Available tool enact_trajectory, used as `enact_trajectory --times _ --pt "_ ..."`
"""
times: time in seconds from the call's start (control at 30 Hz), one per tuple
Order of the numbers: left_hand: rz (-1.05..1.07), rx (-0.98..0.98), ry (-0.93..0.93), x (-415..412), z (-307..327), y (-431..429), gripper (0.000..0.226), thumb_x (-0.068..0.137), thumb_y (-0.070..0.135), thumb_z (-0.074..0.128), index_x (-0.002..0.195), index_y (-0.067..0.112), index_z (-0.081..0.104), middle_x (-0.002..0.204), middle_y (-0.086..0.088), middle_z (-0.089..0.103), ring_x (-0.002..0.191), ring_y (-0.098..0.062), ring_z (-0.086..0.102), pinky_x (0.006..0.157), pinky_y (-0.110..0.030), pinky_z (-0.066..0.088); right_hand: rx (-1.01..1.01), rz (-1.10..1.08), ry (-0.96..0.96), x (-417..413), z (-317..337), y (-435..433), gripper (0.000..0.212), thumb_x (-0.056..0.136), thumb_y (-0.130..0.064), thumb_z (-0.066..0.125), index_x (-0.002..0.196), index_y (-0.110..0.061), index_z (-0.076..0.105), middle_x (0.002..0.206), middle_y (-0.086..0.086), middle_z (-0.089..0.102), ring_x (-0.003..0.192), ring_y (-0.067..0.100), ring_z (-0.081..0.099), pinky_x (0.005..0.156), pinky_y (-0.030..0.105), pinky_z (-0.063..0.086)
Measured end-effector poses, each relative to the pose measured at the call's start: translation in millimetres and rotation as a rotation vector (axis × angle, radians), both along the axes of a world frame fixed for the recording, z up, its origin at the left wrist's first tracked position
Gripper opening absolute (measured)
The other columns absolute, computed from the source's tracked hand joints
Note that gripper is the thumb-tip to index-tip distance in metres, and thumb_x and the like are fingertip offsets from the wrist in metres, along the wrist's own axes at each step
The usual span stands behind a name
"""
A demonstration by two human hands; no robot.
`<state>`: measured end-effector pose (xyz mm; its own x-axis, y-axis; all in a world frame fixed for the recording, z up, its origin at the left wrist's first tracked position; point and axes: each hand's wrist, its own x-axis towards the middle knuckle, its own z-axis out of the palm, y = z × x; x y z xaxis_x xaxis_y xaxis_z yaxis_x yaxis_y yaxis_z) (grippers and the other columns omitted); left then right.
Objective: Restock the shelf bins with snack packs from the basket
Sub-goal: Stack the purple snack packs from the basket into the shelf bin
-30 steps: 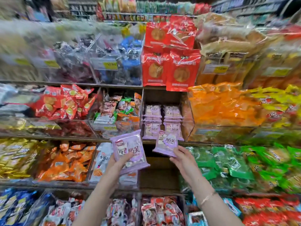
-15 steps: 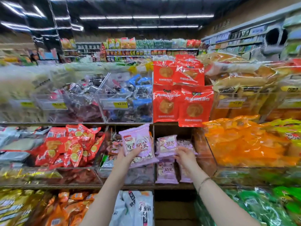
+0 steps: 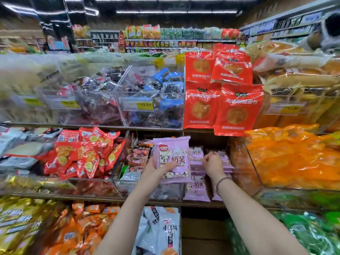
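Here, left hand (image 3: 154, 168) grips a glossy lilac pack (image 3: 173, 157); right hand (image 3: 212, 162) curls at stacked packs (image 3: 197, 188), hold unclear.

One head-worn wide-angle camera is facing the shelf (image 3: 103, 198) front-on, sitting near it, looking slightly down across its tiers.

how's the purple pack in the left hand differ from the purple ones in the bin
The held pack is gripped by the left hand in front of the shelf; the bin packs rest on it. The held pack shows nearly its whole face; the bin packs overlap in rows, partly hidden. Both have the same purple wrapper and printed characters.
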<state>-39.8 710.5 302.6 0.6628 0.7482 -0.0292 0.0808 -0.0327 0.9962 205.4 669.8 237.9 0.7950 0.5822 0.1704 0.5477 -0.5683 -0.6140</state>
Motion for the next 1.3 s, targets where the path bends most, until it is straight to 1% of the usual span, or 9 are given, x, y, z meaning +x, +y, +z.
enact_trajectory --times 0.13,0.27,0.37,0.57,0.8,0.93,1.1,1.2,1.3 --pt "0.033 -0.012 0.014 0 3 -2 0.111 0.044 0.074 0.07 0.139 0.027 0.038 0.136 0.007 0.052 0.119 -0.015 0.052 0.101 -0.039 0.039 0.164 0.029 0.097 -24 12 -20 0.034 0.095 -0.028 0.05 0.104 0.002 0.063 0.109 0.018 0.059 0.111 0.029 0.048 0.091 0.034 0.037" --pt "0.072 0.016 0.05 4 6 -5 0.106 0.046 0.073 0.073 0.135 0.024 0.043 0.133 0.004 0.054 0.11 -0.013 0.054 0.093 -0.034 0.039 0.561 0.261 0.563 -87 34 -51 0.034 0.095 -0.046 0.041 0.085 -0.022 0.062 0.078 -0.006 0.059 0.077 0.014 0.058 0.07 0.032 0.047" --pt "0.102 0.031 0.101 8 8 -9 0.115 0.051 0.074 0.07 0.144 0.018 0.033 0.146 -0.003 0.04 0.125 -0.021 0.046 0.103 -0.042 0.038 0.54 0.464 0.556 -119 42 -69 0.026 0.088 -0.051 0.047 0.083 -0.028 0.06 0.065 -0.024 0.051 0.061 -0.008 0.048 0.059 0.014 0.041" --pt "0.151 0.066 0.156 10 11 -11 0.12 0.057 0.083 0.05 0.151 0.016 0.018 0.158 -0.006 0.021 0.142 -0.027 0.026 0.111 -0.047 0.028 0.537 0.472 0.528 -122 48 -72 0.014 0.093 -0.031 0.056 0.081 -0.023 0.057 0.066 -0.02 0.057 0.059 -0.001 0.053 0.058 0.016 0.045" --pt "0.18 0.176 0.273 20 8 -11 0.125 0.053 0.098 0.032 0.147 0.015 0.032 0.152 -0.008 0.036 0.137 -0.028 0.038 0.112 -0.049 0.031 0.757 0.336 0.949 -103 35 -85 0.015 0.089 -0.025 0.062 0.099 -0.016 0.068 0.069 -0.001 0.065 0.061 0.012 0.062 0.06 0.022 0.054" --pt "0.173 0.144 0.291 23 2 0 0.103 0.074 0.083 0.037 0.149 0.014 0.026 0.153 -0.008 0.033 0.138 -0.029 0.035 0.111 -0.049 0.031 0.942 0.125 1.111 -73 25 -89 0.019 0.09 -0.019 0.06 0.105 -0.007 0.063 0.077 0.004 0.063 0.059 0.012 0.059 0.055 0.021 0.052" --pt "0.17 0.172 0.306 27 -5 6 0.099 0.075 0.079 0.045 0.149 0.015 0.028 0.152 -0.006 0.035 0.137 -0.027 0.036 0.11 -0.051 0.033 1.009 -0.167 1.199 -32 10 -87 0.02 0.09 -0.021 0.062 0.107 -0.011 0.06 0.088 0.003 0.061 0.074 0.013 0.057 0.067 0.022 0.051" --pt "0.17 0.161 0.29 28 -8 8 0.1 0.075 0.078 0.046 0.15 0.016 0.025 0.155 -0.005 0.029 0.14 -0.026 0.031 0.113 -0.05 0.029 0.938 -0.281 1.211 -15 10 -74 0.024 0.09 -0.025 0.063 0.11 -0.012 0.058 0.085 0.002 0.061 0.076 0.012 0.059 0.061 0.02 0.055" --pt "0.179 0.162 0.278 27 -10 8 0.101 0.076 0.077 0.046 0.151 0.016 0.02 0.158 -0.003 0.023 0.143 -0.025 0.025 0.115 -0.047 0.026 0.9 -0.35 1.208 -5 15 -57 0.038 0.089 -0.023 0.064 0.122 -0.006 0.055 0.108 0.009 0.065 0.102 0.02 0.064 0.09 0.027 0.052"
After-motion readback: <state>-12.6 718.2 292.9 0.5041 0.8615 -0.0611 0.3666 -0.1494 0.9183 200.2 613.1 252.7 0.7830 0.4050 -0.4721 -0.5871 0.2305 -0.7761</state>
